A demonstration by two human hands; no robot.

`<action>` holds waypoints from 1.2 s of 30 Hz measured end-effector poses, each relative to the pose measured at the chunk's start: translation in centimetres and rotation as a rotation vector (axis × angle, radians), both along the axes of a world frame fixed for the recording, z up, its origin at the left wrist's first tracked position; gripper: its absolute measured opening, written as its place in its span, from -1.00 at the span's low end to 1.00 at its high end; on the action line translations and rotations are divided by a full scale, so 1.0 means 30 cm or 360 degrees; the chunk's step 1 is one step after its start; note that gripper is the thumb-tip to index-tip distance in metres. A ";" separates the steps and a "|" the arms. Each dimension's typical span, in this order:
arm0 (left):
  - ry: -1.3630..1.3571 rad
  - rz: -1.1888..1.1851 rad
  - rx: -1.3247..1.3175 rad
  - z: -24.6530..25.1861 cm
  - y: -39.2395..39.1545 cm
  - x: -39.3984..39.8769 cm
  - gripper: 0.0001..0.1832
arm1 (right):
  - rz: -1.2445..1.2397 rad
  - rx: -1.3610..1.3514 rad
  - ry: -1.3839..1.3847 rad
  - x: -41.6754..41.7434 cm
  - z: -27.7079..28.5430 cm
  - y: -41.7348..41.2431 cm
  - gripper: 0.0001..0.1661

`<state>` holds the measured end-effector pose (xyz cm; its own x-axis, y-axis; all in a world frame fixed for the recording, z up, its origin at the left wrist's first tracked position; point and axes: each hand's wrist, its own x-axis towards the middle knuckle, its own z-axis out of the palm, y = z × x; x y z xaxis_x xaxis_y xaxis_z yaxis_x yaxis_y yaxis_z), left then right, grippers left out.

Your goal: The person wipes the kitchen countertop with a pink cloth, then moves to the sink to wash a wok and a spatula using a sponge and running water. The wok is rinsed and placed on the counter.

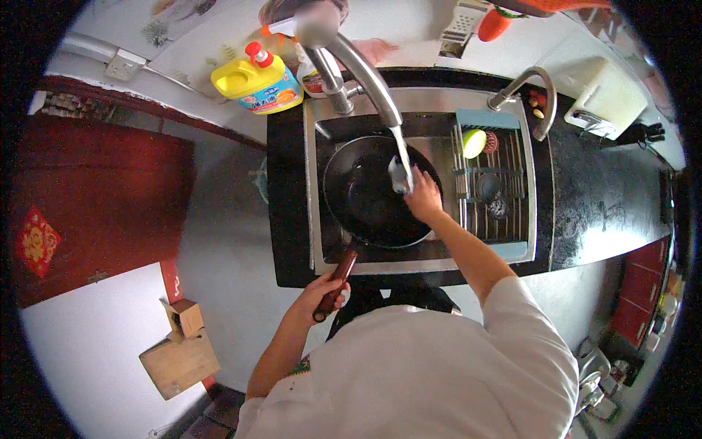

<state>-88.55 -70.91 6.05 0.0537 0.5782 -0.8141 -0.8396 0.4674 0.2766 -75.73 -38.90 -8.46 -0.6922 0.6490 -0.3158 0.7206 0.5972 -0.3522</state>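
Note:
A dark wok (pixel 364 203) lies in the stainless steel sink (pixel 389 268), tilted or flat, I cannot tell. My left hand (pixel 323 296) is closed around its reddish-brown handle (pixel 341 274), which reaches over the sink's front edge. Inside the wok, near its right wall, my right hand (pixel 425 195) presses on a pale, wet item (pixel 399 174), perhaps a scrubber or cloth; its kind is unclear. Water (pixel 402 147) runs from the metal faucet (pixel 373 82) onto that item and my fingertips.
A slatted drying rack (pixel 488 171) spans the sink's right side, holding a green-yellow scrubber (pixel 474 144) and small items. A second, curved faucet (pixel 540 88) rises behind it. Behind the sink's left corner stand a yellow detergent bottle (pixel 260 82) and a spray bottle (pixel 310 77). A white container (pixel 606 99) sits on the right.

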 end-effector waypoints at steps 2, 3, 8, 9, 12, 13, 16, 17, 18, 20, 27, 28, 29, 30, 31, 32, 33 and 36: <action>0.0355 -0.0298 -0.0025 -0.008 -0.019 -0.013 -0.43 | 0.0409 0.0192 -0.0219 -0.028 -0.111 -0.029 -0.38; 0.0516 -0.0428 -0.0002 -0.013 -0.032 -0.018 -0.39 | 0.0409 0.0118 -0.0168 -0.063 -0.148 -0.042 -0.35; 0.1076 -0.1151 -0.0141 0.026 -0.009 -0.026 -0.22 | 0.0462 0.0363 0.0247 -0.162 -0.355 0.025 -0.25; 0.1106 -0.1182 -0.0154 0.003 -0.024 -0.020 -0.21 | 0.0390 0.0428 0.0277 -0.196 -0.342 0.036 -0.26; 0.1091 -0.1221 -0.0051 0.017 0.024 -0.057 -0.23 | 0.0117 0.0541 0.0380 -0.341 -0.418 0.009 -0.22; 0.1132 -0.1205 -0.0067 0.002 0.021 -0.066 -0.24 | 0.0158 -0.0007 0.0507 -0.421 -0.285 -0.027 -0.21; 0.1293 -0.1244 0.0013 -0.017 0.016 -0.083 -0.26 | 0.0674 0.0104 0.0659 -0.458 -0.303 -0.136 -0.21; 0.1373 -0.1211 0.0064 -0.061 -0.018 -0.075 -0.26 | 0.0855 0.0000 0.0661 -0.427 -0.280 -0.168 -0.21; 0.1460 -0.1176 0.0133 -0.082 -0.032 -0.075 -0.27 | 0.1038 -0.0068 0.0570 -0.359 -0.282 -0.195 -0.25; 0.1176 -0.1145 0.0043 -0.042 0.002 -0.114 -0.27 | 0.1357 -0.0037 0.0427 -0.240 -0.234 -0.119 -0.29; 0.0894 -0.1117 -0.0031 -0.008 0.037 -0.158 -0.28 | 0.0473 0.0714 0.0292 -0.213 -0.358 0.105 -0.40; 0.0938 -0.1154 -0.0018 -0.013 0.033 -0.159 -0.28 | 0.0463 0.0608 0.0308 -0.268 -0.397 0.036 -0.33; 0.0990 -0.1171 0.0004 -0.033 0.024 -0.157 -0.29 | 0.0471 0.0516 0.0330 -0.324 -0.416 -0.017 -0.25; 0.1037 -0.1172 0.0016 -0.044 0.013 -0.156 -0.29 | 0.0624 0.0382 0.0455 -0.355 -0.388 -0.086 -0.25; 0.0972 -0.1152 0.0001 -0.035 0.009 -0.159 -0.29 | 0.0766 0.0241 0.0571 -0.356 -0.350 -0.143 -0.26; 0.0908 -0.1133 -0.0014 -0.020 0.010 -0.163 -0.29 | 0.0876 0.0304 0.0542 -0.342 -0.344 -0.151 -0.27; 0.0857 -0.1110 -0.0014 -0.009 0.017 -0.165 -0.29 | 0.0900 0.0313 0.0493 -0.310 -0.345 -0.123 -0.28; 0.0792 -0.1083 -0.0012 -0.015 -0.001 -0.163 -0.28 | 0.0808 0.0433 0.0164 -0.203 -0.305 -0.032 -0.33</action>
